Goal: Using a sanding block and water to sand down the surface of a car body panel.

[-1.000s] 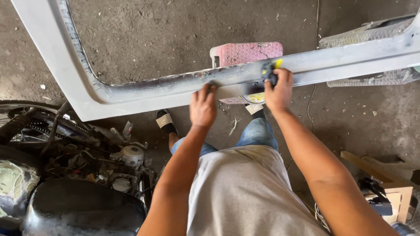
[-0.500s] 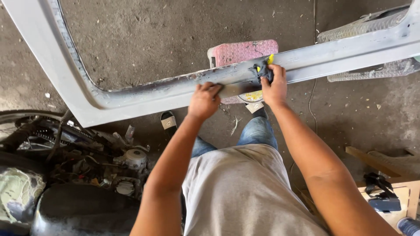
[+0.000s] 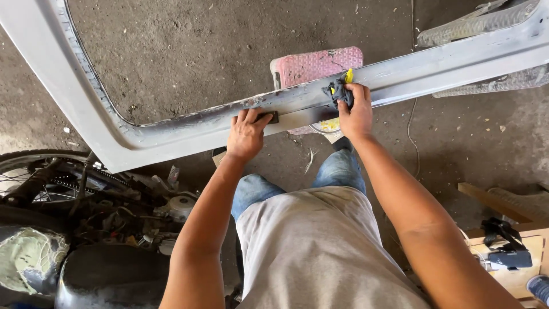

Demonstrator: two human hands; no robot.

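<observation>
Rough, dusty concrete floor [image 3: 189, 51] stretches under everything, and across it runs the long pale grey primed metal car-body frame [image 3: 189, 129] with its rounded corner, which I lean over. Both my arms reach forward and slightly apart from my grey shirt, elbows bent a little. My left hand [image 3: 247, 133] lies palm down on the near rail of the frame, fingers curled over a small dark sanding block [image 3: 271, 117] pressed against the metal. My right hand [image 3: 355, 112] sits further right along the same rail, closed around a crumpled dark grey and yellow cloth [image 3: 338, 88] held against the frame's upper edge. Just beyond the frame, behind that hand, stands a pink plastic stool [image 3: 311, 64]. Below the frame's corner, at my left, a black motorcycle [image 3: 86, 229] is parked. Well to the right of the frame, near my right elbow, is a pale wooden box [image 3: 514, 280] with a dark tool on it.
</observation>
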